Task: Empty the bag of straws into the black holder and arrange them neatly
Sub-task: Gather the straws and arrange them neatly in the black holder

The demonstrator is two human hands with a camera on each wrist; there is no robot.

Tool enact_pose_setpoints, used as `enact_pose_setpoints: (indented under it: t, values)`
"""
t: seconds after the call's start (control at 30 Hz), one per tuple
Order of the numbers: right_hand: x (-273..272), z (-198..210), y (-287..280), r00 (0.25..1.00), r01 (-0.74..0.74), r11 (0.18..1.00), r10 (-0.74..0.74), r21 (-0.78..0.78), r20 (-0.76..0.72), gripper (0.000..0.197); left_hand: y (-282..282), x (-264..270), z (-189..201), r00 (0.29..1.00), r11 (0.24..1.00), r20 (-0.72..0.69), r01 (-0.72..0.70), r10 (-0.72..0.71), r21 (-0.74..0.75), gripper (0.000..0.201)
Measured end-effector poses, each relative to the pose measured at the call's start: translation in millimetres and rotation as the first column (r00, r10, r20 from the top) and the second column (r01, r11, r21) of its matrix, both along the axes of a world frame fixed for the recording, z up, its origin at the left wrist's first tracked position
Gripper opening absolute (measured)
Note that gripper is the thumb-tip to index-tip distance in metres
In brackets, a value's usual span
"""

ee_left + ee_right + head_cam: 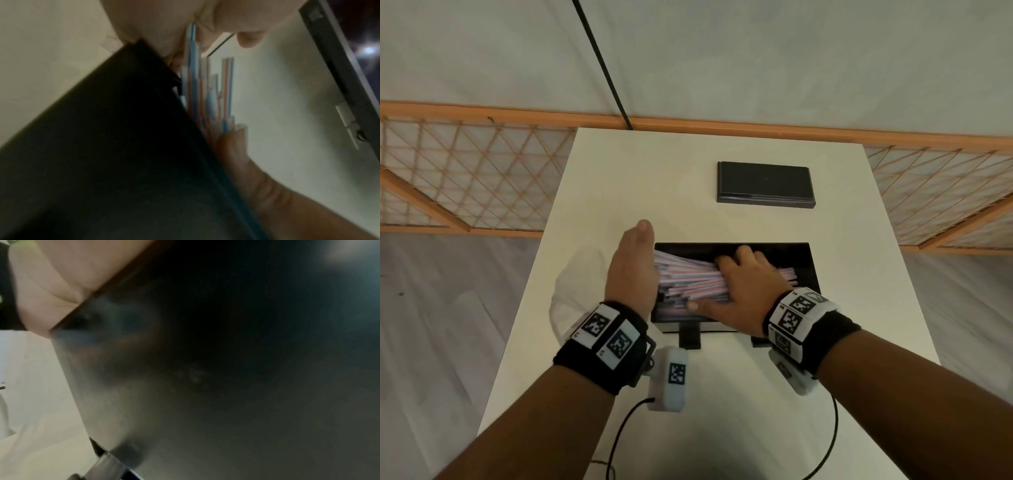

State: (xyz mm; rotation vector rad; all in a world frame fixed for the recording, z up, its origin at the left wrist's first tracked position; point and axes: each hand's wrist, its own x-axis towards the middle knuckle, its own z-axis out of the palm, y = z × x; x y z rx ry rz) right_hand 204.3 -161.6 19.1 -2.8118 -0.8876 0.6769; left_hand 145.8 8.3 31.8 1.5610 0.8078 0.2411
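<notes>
The straws (690,279) lie as one loose bundle inside the black holder (804,263), which stands near the front edge of the table (619,171), slightly right of its middle. The bundle fans out at its left end and juts over the holder's left rim.

Handling, as judged: the straws are light, thin, smooth and easily bent or crushed. Individual straws slide against each other, so a single-point pinch will scatter them. Take hold across the middle of the bundle and square up the ends with a flat palm.

Hand state: the left hand (631,265) is flat, fingers straight and together, palm against the left ends of the straws. The right hand (739,291) lies over the bundle, fingers curled across the top and thumb at the near side, gripping it.

Count:
- Straws: too many and too overlapped to count; one bundle.
- Holder: one.
- Black lid (765,185): one, towards the back edge, well apart from the holder.
- Bag (575,291): one, white, at the left edge just beside the left hand.
</notes>
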Motion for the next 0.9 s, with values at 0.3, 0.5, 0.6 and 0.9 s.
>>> enact_pose_setpoints:
  t: [0.3,0.5,0.6,0.9]
  values:
    - [0.0,0.7,10.3,0.998,0.022,0.996,-0.016,0.081,-0.069,0.071,-11.5,-0.4,-10.1,0.995,0.967,0.064,-0.087,0.074,0.239,0.025]
    - [1.1,14.1,18.9,1.000,-0.008,0.992,0.008,0.129,0.004,0.054,-8.1,-6.8,-8.1,0.946,0.973,0.308,-0.162,0.105,0.163,0.018]
    - [1.4,16.7,19.4,0.998,-0.046,0.999,0.046,-0.002,0.039,0.064,-11.3,-7.2,-12.4,0.938,0.978,0.309,-0.191,0.157,0.085,0.016]
    - [14.6,12.7,14.2,0.959,-0.021,0.997,0.001,-0.068,-0.284,0.074,-6.5,-7.1,-16.1,0.975,0.986,0.157,-0.162,0.154,0.040,0.015]
